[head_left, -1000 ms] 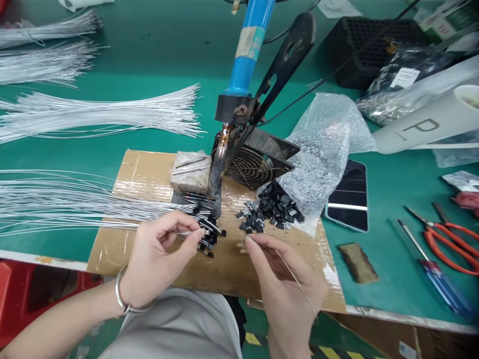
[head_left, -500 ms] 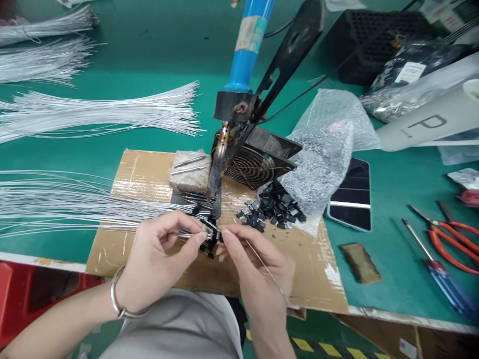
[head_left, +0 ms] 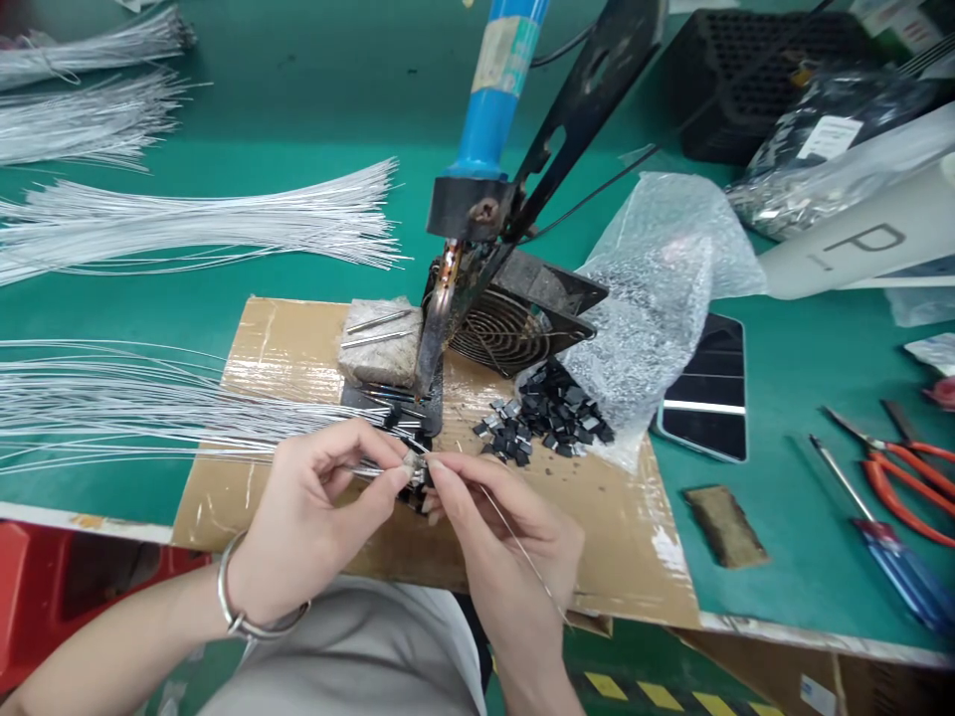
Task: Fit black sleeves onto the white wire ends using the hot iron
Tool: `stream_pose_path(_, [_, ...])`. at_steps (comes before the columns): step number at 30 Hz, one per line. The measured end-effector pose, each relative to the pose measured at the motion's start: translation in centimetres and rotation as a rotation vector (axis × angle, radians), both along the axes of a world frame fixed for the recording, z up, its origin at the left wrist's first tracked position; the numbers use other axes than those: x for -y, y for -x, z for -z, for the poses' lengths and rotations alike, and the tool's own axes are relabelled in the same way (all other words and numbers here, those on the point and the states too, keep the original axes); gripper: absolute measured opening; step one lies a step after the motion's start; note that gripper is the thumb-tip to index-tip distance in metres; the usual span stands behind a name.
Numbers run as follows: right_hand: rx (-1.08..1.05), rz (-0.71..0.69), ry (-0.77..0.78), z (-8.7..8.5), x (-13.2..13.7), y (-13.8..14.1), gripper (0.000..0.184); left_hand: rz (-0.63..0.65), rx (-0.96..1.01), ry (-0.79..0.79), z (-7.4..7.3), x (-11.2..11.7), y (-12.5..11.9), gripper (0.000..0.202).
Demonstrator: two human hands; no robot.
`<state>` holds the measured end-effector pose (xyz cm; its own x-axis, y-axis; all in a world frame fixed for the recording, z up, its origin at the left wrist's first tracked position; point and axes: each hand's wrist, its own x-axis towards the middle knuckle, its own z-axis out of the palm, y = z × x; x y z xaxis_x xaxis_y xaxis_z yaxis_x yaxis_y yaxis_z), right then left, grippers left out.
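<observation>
My left hand [head_left: 328,512] is closed in a pinch, a small silvery piece [head_left: 413,461] showing at its fingertips; its exact kind is unclear. Almost touching it, my right hand [head_left: 507,532] is also closed, with thin solder wire [head_left: 526,557] running through its fingers and trailing toward the wrist. Whatever else the right fingertips grip is hidden. Behind the hands a blue-handled soldering iron [head_left: 496,109] points downward on a black bracket. Thin white wires [head_left: 246,408] reach in from the left, with black-ended pieces around their ends beneath my fingers.
Small black parts [head_left: 567,403] spill from a bubble-wrap bag [head_left: 649,288] beside a fan [head_left: 507,328]. A pale block [head_left: 380,348] carries metal rods. Wire bundles [head_left: 224,224] lie at left. A phone [head_left: 705,388], screwdriver [head_left: 887,557] and pliers [head_left: 910,477] lie at right on the green table.
My right hand has shifted slightly left, closer to the left fingertips. A small black piece seen between the fingertips is now mostly hidden. The left hand stays nearly still.
</observation>
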<state>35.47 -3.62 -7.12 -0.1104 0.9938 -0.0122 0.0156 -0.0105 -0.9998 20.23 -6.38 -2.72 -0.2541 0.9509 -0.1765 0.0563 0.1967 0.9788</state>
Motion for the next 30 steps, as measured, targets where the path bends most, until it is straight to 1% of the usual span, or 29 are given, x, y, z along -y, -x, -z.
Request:
stream_pose_path(6, [0.007,0.003,0.01,-0.1,0.1,0.0,0.013,0.0,0.009,0.02,0.0,0.0,0.0,0.012])
stream_pose_path(14, [0.01,-0.004,0.001,0.2,0.2,-0.1,0.014,0.01,-0.005,0.021,0.0,-0.3,0.0,0.012])
stream_pose_path(17, [0.014,-0.002,0.004,0.2,0.2,-0.1,0.014,0.019,-0.022,0.024,0.1,-0.4,0.1,0.012])
stream_pose_path(22, [0.058,0.004,-0.034,0.2,0.2,0.0,0.012,0.033,-0.052,0.038,0.4,-0.4,0.1,0.012])
stream_pose_path(23, [0.077,0.003,-0.041,0.2,0.2,0.0,0.013,0.032,-0.064,0.042,0.5,-0.4,0.1,0.012])
stream_pose_path(26, [0.092,-0.016,-0.033,0.0,0.4,-0.2,0.036,0.017,-0.113,0.058,0.5,-0.7,0.2,0.011])
stream_pose_path(27, [0.08,-0.02,-0.015,-0.1,0.4,-0.2,0.041,0.013,-0.128,0.061,0.5,-0.8,0.2,0.011])
stream_pose_path(28, [0.066,-0.018,0.005,-0.1,0.4,-0.3,0.041,0.012,-0.142,0.066,0.5,-0.9,0.2,0.01])
stream_pose_path(30, [0.056,-0.021,0.018,-0.1,0.4,-0.6,0.033,0.008,-0.167,0.082,0.5,-1.1,0.3,0.01])
